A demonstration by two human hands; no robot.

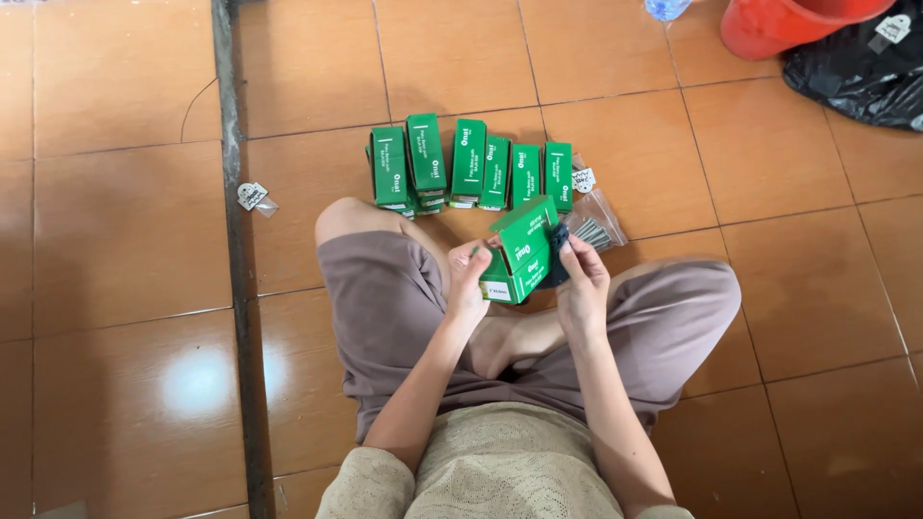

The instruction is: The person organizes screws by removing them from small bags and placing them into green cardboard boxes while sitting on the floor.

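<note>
A person sits cross-legged on the floor, and both hands are raised over the lap with a small green cardboard box (520, 250) between them. The left hand (468, 282) is closed on the box's near left end, fingers curled around its lower corner. The right hand (582, 279) is closed at the box's right end, where its fingertips pinch a small dark item (558, 252) against the open side; what that item is cannot be told. Just beyond the right hand, a clear plastic bag of grey metal pieces (594, 229) lies on the orange tiled floor (125, 240). Farther out, a row of matching green boxes (468, 168) stands in an arc, well apart from the hands.
</note>
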